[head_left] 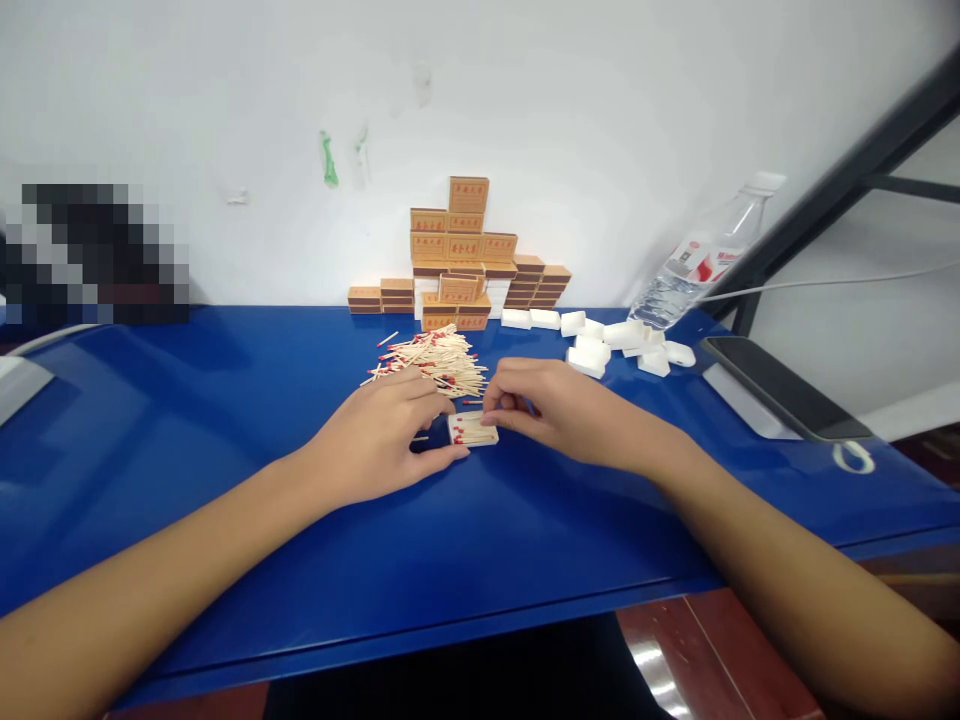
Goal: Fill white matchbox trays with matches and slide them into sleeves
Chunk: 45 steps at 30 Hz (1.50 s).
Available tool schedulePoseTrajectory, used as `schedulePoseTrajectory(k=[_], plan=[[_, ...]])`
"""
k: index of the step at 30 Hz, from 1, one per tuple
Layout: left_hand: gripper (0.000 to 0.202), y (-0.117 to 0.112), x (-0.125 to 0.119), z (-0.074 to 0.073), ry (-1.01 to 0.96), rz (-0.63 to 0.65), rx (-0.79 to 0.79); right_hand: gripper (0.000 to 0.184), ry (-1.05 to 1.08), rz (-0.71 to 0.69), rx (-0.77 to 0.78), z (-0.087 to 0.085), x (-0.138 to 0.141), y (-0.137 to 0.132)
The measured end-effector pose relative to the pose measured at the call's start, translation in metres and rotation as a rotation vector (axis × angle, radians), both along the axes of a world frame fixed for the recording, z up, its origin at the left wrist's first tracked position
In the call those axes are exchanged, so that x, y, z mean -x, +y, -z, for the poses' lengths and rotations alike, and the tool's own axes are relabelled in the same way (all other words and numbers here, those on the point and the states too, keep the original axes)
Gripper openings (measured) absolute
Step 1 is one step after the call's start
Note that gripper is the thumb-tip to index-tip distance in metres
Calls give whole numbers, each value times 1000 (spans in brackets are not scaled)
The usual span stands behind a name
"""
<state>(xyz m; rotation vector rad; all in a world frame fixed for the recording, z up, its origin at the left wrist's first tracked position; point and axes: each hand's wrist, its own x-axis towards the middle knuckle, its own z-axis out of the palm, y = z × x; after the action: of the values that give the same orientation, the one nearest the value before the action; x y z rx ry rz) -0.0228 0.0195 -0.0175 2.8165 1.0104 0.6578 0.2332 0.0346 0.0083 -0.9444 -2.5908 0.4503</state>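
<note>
A small white matchbox tray [474, 443] holding red-tipped matches lies on the blue table. My left hand [382, 435] grips its left end between thumb and fingers. Over the tray's right end, my right hand [544, 405] has its thumb and fingertips pinched together; what they hold, if anything, is hidden. Just beyond my hands is a loose heap of matches [442, 360], partly covered by my left hand's fingers. One loose match [473, 402] rests between the heap and the tray.
Orange matchboxes [463, 248] are stacked against the wall. Several empty white trays [589, 352] lie to the right. A clear plastic bottle [697, 255] leans against the wall behind a dark phone [784, 385]. A white cable [832, 280] runs past the bottle.
</note>
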Motion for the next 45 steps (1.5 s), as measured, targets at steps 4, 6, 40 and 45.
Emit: schedulePoseTrajectory(k=[4, 6, 40, 45], plan=[[28, -1, -1, -1, 2, 2, -2, 13, -12, 6, -7, 0, 3, -3], [27, -3, -2, -1, 0, 8, -6, 10, -24, -4, -13, -1, 3, -4], [22, -7, -2, -6, 29, 64, -91, 6, -38, -81, 156, 0, 10, -7], [23, -7, -2, -6, 27, 44, -41, 10, -7, -74, 98, 1, 8, -5]])
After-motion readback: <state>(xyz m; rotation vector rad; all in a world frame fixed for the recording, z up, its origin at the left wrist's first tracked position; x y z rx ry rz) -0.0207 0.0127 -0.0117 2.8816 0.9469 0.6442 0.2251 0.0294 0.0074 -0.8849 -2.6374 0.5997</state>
